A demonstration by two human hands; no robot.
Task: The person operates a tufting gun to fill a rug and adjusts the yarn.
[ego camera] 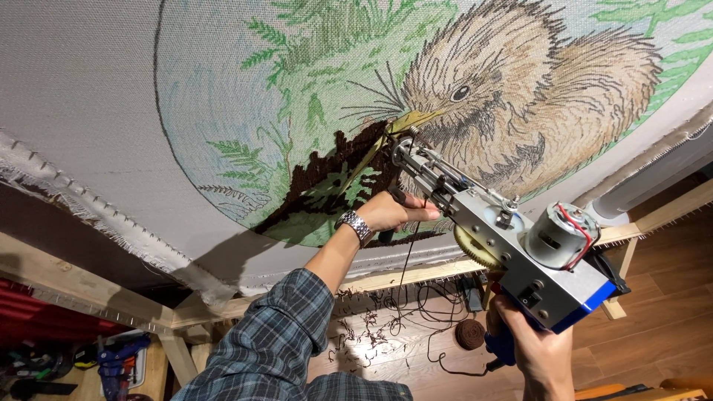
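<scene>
A grey tufting cloth (89,96) is stretched on a wooden frame (74,286); a round picture of a brown bird (512,96) among green ferns is printed on it. A patch of dark brown yarn (327,174) fills part of the picture. My right hand (538,353) grips the blue rear handle of a metal tufting gun (490,230), whose tip presses the cloth near the bird's beak. My left hand (390,212), with a metal wristwatch and a plaid sleeve, holds the gun's front grip under the barrel. Dark yarn runs down from the gun.
A ball of brown yarn (469,333) lies on the wooden floor with yarn scraps (364,330) and cables beside it. At lower left, a shelf holds a blue tool (119,360) and other gear. A pale pipe (646,189) runs behind the frame at right.
</scene>
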